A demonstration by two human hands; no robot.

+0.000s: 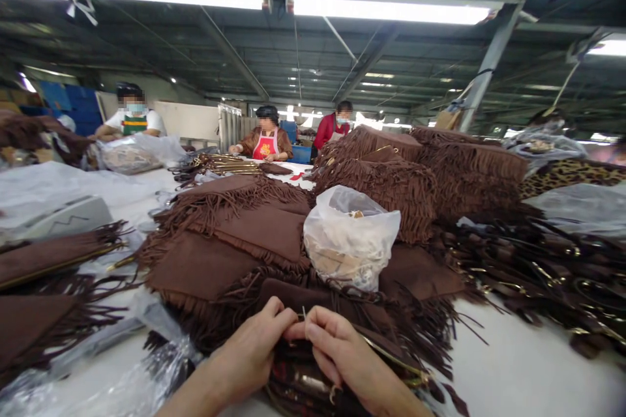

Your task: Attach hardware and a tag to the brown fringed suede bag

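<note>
Your left hand (254, 348) and right hand (337, 348) meet, fingertips pinched shut on a thin pin (304, 314) (too small to identify) above the brown fringed bag (313, 296). Behind it sits a plastic bag (349, 238).

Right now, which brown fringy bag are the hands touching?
The brown fringed bag at the very front edge of the pile, just below the clear plastic bag. The left hand and right hand pinch it; the other bags lie farther back.

Plastic bag (350, 234) (white) amid fringed stacks (391, 182)
</note>
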